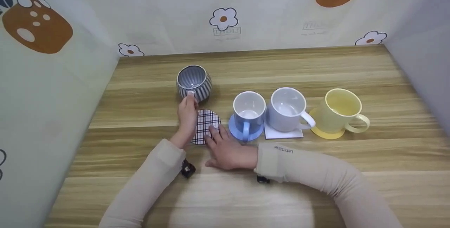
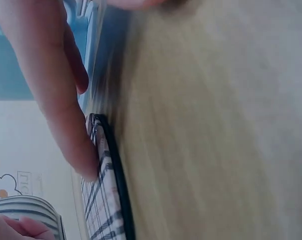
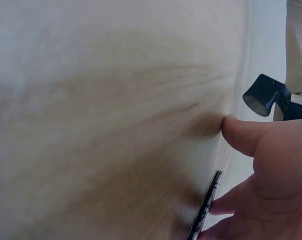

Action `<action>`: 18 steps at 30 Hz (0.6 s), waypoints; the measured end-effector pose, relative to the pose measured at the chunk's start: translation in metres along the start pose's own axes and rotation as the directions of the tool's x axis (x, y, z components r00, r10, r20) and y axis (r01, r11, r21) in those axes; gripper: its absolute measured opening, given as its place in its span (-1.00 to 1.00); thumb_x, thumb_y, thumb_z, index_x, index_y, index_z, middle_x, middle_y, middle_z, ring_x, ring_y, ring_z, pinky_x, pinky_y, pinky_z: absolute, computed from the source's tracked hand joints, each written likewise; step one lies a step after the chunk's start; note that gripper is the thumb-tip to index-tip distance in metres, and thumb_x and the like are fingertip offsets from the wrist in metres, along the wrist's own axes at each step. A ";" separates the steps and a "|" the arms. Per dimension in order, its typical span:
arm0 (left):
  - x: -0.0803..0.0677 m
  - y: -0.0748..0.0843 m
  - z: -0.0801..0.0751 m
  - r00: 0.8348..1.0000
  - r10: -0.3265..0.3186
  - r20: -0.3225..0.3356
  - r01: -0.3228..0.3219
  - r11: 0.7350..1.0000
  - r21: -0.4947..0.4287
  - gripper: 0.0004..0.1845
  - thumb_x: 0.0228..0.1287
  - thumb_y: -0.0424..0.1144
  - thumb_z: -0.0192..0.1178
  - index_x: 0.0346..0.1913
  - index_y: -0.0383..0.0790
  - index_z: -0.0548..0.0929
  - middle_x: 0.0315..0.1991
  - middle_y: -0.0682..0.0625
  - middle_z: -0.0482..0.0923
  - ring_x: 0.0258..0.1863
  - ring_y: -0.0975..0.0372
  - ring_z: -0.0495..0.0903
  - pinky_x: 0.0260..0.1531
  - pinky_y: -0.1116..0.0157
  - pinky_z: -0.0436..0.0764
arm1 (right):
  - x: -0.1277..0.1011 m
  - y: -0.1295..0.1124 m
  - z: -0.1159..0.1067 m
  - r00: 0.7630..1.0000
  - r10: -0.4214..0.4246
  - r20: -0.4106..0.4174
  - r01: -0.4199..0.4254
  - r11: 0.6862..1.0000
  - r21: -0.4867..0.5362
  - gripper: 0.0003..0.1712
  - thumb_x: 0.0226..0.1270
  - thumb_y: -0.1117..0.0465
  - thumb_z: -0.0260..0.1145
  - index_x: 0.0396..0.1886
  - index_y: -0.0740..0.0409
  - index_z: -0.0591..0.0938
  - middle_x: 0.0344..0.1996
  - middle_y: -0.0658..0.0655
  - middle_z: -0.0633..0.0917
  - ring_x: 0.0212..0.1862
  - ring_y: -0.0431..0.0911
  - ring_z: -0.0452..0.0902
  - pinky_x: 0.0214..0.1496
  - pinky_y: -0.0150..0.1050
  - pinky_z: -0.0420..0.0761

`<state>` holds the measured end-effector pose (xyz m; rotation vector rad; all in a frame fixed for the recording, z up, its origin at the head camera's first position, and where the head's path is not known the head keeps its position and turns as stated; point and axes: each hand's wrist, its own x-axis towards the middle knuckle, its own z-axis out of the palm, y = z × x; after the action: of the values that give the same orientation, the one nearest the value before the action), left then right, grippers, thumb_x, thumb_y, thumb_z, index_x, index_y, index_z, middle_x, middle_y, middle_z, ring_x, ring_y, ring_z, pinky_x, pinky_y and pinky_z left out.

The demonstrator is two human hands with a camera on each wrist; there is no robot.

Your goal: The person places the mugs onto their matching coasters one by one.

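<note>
A round mug with dark and pale stripes point(image 1: 203, 90) stands at the back left, its handle toward me. My left hand point(image 1: 187, 115) grips that handle, and its fingers point(image 2: 33, 226) show low in the left wrist view beside the mug. Just in front lies a round plaid coaster point(image 1: 204, 120) with a dark edge, flat on the wooden table. My right hand point(image 1: 228, 152) is spread, palm down, with fingertips on the coaster's right side. The right wrist view shows the coaster's thin edge point(image 3: 206, 206) under those fingers.
To the right, in a row, stand a blue mug point(image 1: 249, 106) on a blue coaster point(image 1: 232, 129), a white mug point(image 1: 286, 115) on a white square coaster point(image 1: 284, 134), and a yellow mug point(image 1: 337, 115) on a yellow coaster point(image 1: 328, 135). A patterned wall point(image 1: 168, 17) closes the back.
</note>
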<state>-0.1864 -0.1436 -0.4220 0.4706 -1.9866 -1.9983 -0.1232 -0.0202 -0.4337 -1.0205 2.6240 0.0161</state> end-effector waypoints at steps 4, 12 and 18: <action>-0.006 0.000 -0.004 1.000 0.003 0.017 -0.004 1.000 0.028 -0.60 0.41 -0.22 -0.17 -0.67 -0.09 0.29 -0.69 0.13 0.18 -0.69 0.35 0.13 -0.63 0.44 0.14 | 0.000 0.000 0.001 1.000 -0.011 -0.017 0.010 0.999 -0.034 -0.06 0.21 -0.33 0.04 0.40 0.17 0.13 0.40 0.30 0.01 0.38 0.28 -0.12 0.37 0.05 0.02; -0.017 0.004 -0.011 0.999 -0.038 0.030 0.036 0.997 0.069 -0.61 0.40 -0.19 -0.15 -0.66 -0.09 0.31 -0.72 0.13 0.17 -0.72 0.36 0.14 -0.65 0.43 0.15 | 0.000 0.001 -0.001 1.000 -0.002 -0.011 0.002 1.000 0.021 -0.08 0.20 -0.31 0.07 0.40 0.15 0.14 0.41 0.29 0.00 0.39 0.27 -0.14 0.38 0.06 -0.01; -0.023 0.005 -0.014 0.997 -0.044 0.059 0.041 0.998 0.046 -0.62 0.41 -0.21 -0.16 -0.64 -0.09 0.31 -0.67 0.12 0.19 -0.69 0.35 0.15 -0.63 0.43 0.17 | -0.002 0.003 -0.001 1.000 -0.001 -0.030 0.004 0.997 0.080 -0.11 0.20 -0.28 0.10 0.38 0.14 0.19 0.39 0.32 0.03 0.39 0.26 -0.12 0.38 0.05 -0.02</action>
<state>-0.1600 -0.1472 -0.4167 0.4720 -2.0773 -2.0199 -0.1243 -0.0168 -0.4324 -1.0041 2.6270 -0.1045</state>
